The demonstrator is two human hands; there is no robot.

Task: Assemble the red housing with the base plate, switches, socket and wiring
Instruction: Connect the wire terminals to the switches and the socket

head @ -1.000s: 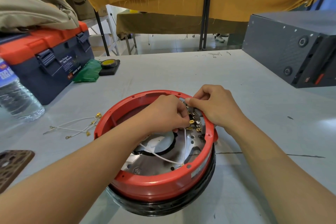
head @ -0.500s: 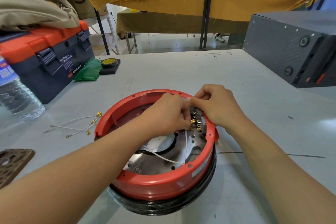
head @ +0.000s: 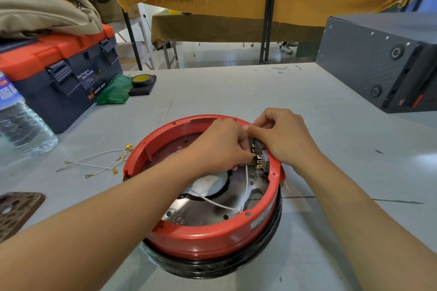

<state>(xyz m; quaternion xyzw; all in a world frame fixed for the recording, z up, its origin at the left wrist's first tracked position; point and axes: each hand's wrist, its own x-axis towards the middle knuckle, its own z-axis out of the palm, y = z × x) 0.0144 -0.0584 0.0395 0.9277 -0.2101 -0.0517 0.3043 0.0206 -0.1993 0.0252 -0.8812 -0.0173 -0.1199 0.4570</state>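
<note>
Left hand (head: 220, 146) grip pinches white wire (head: 246, 181) inside red housing (head: 208, 241); right hand (head: 281, 134) grip unclear.

red housing (head: 203, 241), white wire (head: 214, 202), navy-and-orange toolbox (head: 61, 71), grey table (head: 224, 94)

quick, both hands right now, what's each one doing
Left hand: fingers curled, pinching the white wire at the brass terminals.
Right hand: fingers curled at the red housing rim; what it pinches cannot be told.
</note>
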